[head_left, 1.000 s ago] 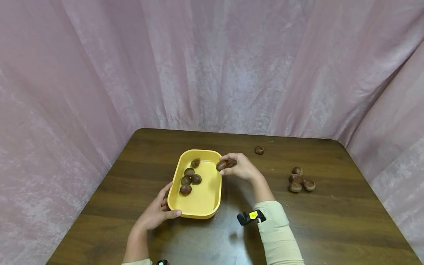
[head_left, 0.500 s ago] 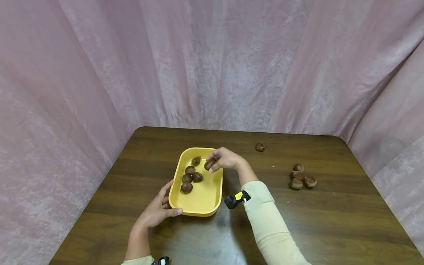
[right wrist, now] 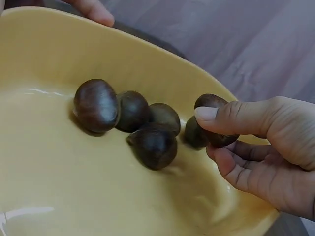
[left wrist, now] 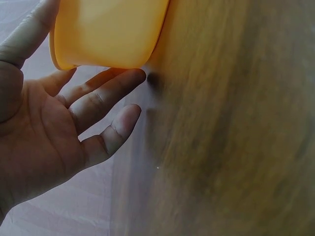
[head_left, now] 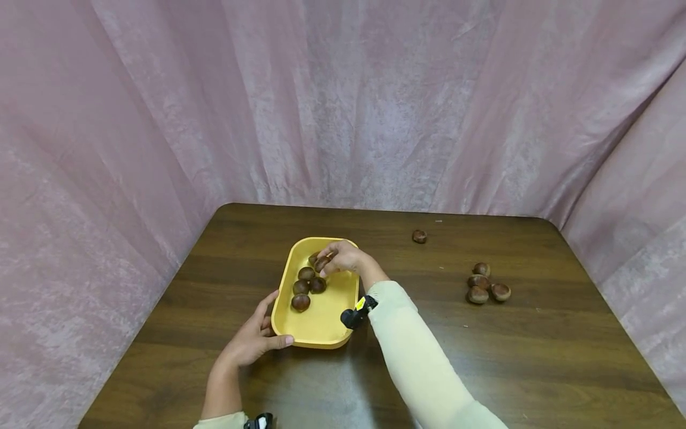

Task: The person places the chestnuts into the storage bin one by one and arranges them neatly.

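Observation:
A yellow tray (head_left: 327, 325) with rounded corners stands on the table and holds several brown chestnuts (head_left: 301, 302), clustered along its left side. My left hand (head_left: 252, 339) holds the tray's near left corner, thumb on the front side and fingers along the left wall. In the left wrist view its fingers (left wrist: 106, 96) touch the outer wall. Inside the tray's far part, my right hand (head_left: 345, 259) pinches a chestnut (right wrist: 211, 102) between thumb and fingers, just above another chestnut (right wrist: 194, 133). In the right wrist view that lower chestnut is partly hidden.
On the brown wooden table (head_left: 536, 357), several loose chestnuts (head_left: 479, 282) lie grouped at the right. A single chestnut (head_left: 420, 236) lies nearer the back edge. Pink curtains (head_left: 343, 107) hang behind the table.
My right hand has moved left with the chestnut, from the tray's right rim to over its far left part. My left hand has stayed at the tray's corner.

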`<action>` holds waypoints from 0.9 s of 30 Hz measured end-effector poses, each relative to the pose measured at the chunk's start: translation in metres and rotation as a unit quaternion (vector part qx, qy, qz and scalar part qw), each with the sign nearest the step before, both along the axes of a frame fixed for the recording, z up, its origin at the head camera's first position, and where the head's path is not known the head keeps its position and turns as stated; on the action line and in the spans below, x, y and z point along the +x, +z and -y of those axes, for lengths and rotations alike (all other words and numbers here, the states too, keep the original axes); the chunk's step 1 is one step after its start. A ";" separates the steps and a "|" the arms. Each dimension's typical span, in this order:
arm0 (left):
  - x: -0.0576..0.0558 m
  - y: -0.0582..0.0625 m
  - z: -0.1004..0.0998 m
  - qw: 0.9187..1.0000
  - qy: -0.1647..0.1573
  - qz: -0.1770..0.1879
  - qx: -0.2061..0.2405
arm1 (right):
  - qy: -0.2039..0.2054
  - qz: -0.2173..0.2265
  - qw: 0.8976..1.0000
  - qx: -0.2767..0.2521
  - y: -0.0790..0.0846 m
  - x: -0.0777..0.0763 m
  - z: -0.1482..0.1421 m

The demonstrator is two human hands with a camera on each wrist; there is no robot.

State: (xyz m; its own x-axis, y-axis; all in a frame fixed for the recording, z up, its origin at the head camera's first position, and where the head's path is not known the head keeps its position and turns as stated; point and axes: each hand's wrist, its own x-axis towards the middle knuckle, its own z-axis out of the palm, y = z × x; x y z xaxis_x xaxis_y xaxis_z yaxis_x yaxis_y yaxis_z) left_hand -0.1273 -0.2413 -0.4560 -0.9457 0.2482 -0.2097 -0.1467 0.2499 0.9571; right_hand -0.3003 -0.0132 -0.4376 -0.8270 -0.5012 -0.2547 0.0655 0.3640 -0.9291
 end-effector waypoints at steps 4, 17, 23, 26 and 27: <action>0.001 0.000 0.001 1.000 0.000 0.001 -0.001 | -0.011 0.002 1.000 0.009 -0.005 0.000 0.008; -0.001 0.003 0.002 1.000 -0.013 -0.004 0.010 | -0.055 0.004 0.997 0.044 0.001 0.002 0.010; 0.001 0.003 0.002 1.000 -0.023 -0.012 0.016 | -0.027 -0.066 0.996 0.051 0.016 0.014 -0.003; 0.000 0.002 0.002 1.000 -0.016 -0.011 0.012 | -0.013 -0.093 0.995 0.028 0.024 0.020 -0.011; 0.000 0.002 0.002 1.000 -0.014 -0.009 0.010 | -0.011 -0.100 0.995 0.019 0.027 0.021 -0.014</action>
